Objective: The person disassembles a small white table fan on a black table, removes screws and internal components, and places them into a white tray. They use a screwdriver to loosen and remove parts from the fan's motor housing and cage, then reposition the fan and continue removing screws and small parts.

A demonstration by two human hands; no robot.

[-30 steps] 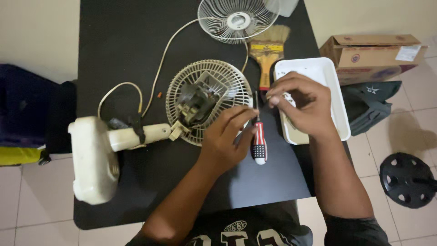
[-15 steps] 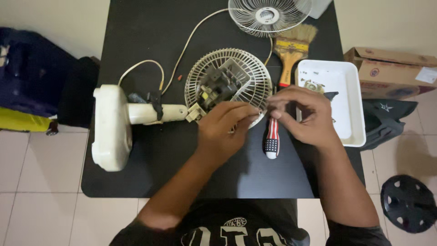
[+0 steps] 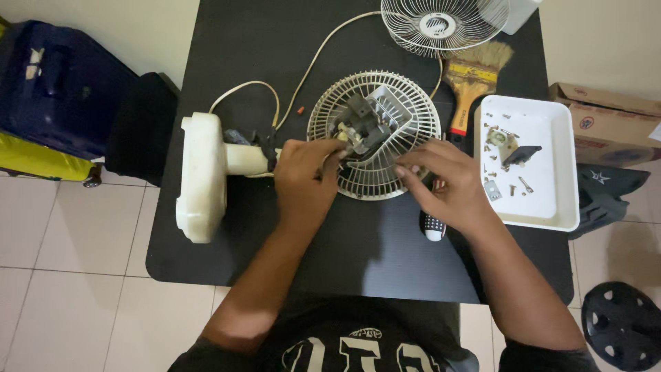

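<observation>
Two hands on one dismantled fan, laid flat on the black worktop (image 3: pixel 206 41).

White fan base (image 3: pixel 201 176) lies at left, its stem running right to the round rear grille (image 3: pixel 406 172) near the middle; the bare motor (image 3: pixel 361 124) sits in the grille's centre. Second wire guard (image 3: pixel 441 24) at the far edge, power cord (image 3: pixel 303 76) looping from far to left. White tray (image 3: pixel 561 207) at right holds screws, small brackets and a dark part. Paintbrush (image 3: pixel 471 86) lies between far guard and tray.

Left hand (image 3: pixel 303 176) rests where stem meets grille, fingers curled and pinching at the near-left side of the motor — what it pinches is hidden. Right hand (image 3: pixel 447 182) lies over the grille's right rim, fingers spread and pointing left toward the motor, holding nothing I can make out.

Changed since a second ago: the red-and-white screwdriver (image 3: pixel 434 227), then upright between the two hands, now lies let go on the worktop, mostly under the right palm, only its handle end showing. Right hand has come off the tray edge and onto the grille. Reading — the screw-turning seems paused, and both hands are on the motor mount directly.

Camera view has also shifted; fan sits further right and nearer.
</observation>
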